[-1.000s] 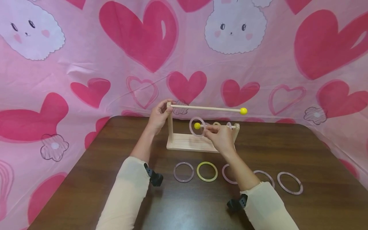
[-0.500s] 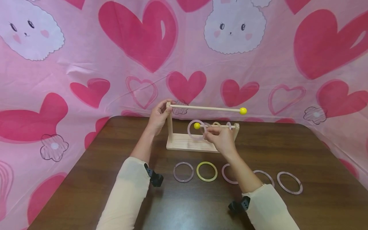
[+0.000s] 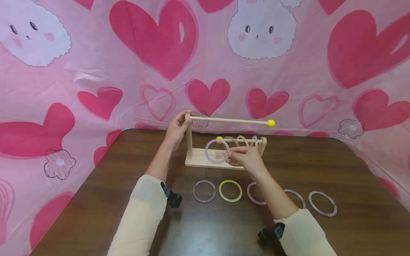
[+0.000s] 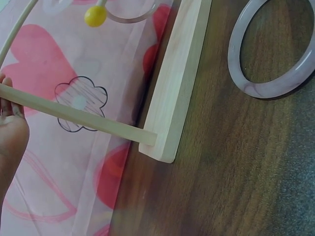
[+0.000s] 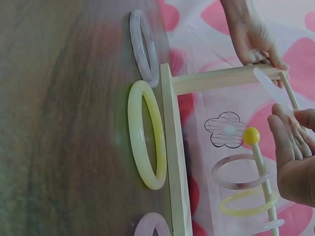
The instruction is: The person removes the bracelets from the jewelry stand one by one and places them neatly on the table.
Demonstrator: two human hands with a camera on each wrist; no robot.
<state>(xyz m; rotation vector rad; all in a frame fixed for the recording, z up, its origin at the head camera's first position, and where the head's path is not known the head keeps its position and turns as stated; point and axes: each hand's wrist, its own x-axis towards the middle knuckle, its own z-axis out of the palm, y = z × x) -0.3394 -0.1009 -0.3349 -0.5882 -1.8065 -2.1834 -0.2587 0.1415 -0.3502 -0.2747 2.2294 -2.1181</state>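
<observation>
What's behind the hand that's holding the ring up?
Part of the wooden base and the short post peek out around the right hand. The bits directly behind it are covered, so I can't see them.

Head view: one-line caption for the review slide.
Left hand gripping the stand, right hand holding a ring clear of the lower rod, five rings on the table.

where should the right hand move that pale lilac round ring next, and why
Probably down toward the dark brown wood-grain table: the right hand pinches the pale lilac round ring clear of the lower wooden rod and its yellow ball tip, and five pale purple or yellow rings lie flat there. The left hand holds the pale wooden stand by its post.
</observation>
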